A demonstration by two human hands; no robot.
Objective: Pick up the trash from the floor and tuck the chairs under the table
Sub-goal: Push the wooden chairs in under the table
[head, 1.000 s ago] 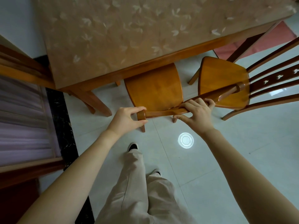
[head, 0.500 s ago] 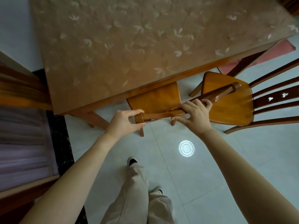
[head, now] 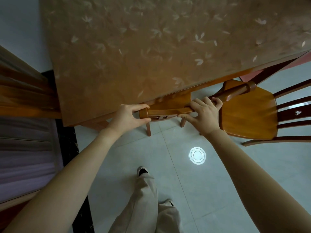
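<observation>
Nearest, beige trousers (head: 148,204) and a shoe (head: 142,171) are seen on the tiled floor (head: 218,190), beside a round light spot (head: 197,155). Further out, the top rail (head: 168,111) of a wooden chair is gripped by both hands: the left hand (head: 129,117) is closed round its end, the right hand (head: 204,114) is wrapped over it nearer the middle. The chair is judged stiff and fairly heavy, with a smooth varnished rail that could slip, so a two-handed hold on the rail, well spread, is judged the right one. Its seat (head: 175,100) is now almost wholly hidden under the bench (head: 134,56), where half a second ago much of it was still showing. A second chair (head: 249,113) stands to the right, not yet tucked in. No trash is seen.
</observation>
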